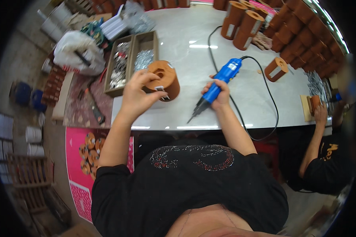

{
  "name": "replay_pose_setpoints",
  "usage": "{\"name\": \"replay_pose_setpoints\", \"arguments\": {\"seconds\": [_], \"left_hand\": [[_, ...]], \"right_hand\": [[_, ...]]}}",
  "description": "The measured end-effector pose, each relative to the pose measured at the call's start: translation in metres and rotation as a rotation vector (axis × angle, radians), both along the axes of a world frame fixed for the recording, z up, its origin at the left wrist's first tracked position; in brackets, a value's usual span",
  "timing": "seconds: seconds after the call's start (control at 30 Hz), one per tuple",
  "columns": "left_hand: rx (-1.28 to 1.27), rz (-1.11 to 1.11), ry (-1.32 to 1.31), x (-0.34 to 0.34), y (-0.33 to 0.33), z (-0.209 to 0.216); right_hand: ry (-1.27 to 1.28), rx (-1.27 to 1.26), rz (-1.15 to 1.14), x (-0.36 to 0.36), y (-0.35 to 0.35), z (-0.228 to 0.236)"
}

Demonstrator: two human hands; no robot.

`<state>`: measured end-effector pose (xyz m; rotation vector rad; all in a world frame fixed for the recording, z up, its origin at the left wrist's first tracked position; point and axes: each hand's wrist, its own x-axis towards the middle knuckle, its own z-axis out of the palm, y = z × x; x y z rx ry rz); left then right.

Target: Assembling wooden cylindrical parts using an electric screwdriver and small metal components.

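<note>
My left hand (141, 93) curls round the near-left side of an orange-brown wooden cylinder (169, 83) that stands on the white table. The cylinder's top has a recessed hole, and small metal fittings sit at its rim by my thumb. In my right hand (218, 91) is a blue electric screwdriver (225, 77), its dark nose and thin bit tilted down to the left, clear of the cylinder. A black cord runs from the screwdriver's back end.
A wooden box (131, 59) with two compartments of small metal parts lies behind my left hand. More cylinders (250, 27) stand at the back right, beside a large stack (304, 33). A co-worker's hand (321, 112) works at the right. The cord (277, 106) loops across the table.
</note>
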<state>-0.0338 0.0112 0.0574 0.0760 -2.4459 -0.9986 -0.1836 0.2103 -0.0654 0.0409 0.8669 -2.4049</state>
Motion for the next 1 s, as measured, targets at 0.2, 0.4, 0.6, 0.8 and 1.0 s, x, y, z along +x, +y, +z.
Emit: {"name": "replay_pose_setpoints", "arguments": {"seconds": [0.2,0.4,0.6,0.8,1.0], "left_hand": [[0.020,0.004,-0.075,0.036,0.022,-0.046],[-0.142,0.093,-0.032,0.037,0.043,-0.060],[0.149,0.105,0.061,0.010,-0.006,-0.048],[-0.328,0.232,-0.221,-0.070,-0.096,-0.068],[-0.594,0.175,-0.652,-0.098,-0.091,-0.074]], "right_hand": [[0.207,-0.182,0.130,0.011,0.005,0.025],[0.432,-0.262,0.148,0.024,0.015,0.076],[0.567,-0.357,0.115,0.035,0.034,0.105],[0.695,-0.343,0.096,0.049,0.034,0.127],[0.797,-0.246,0.023,0.056,0.039,0.132]]}}
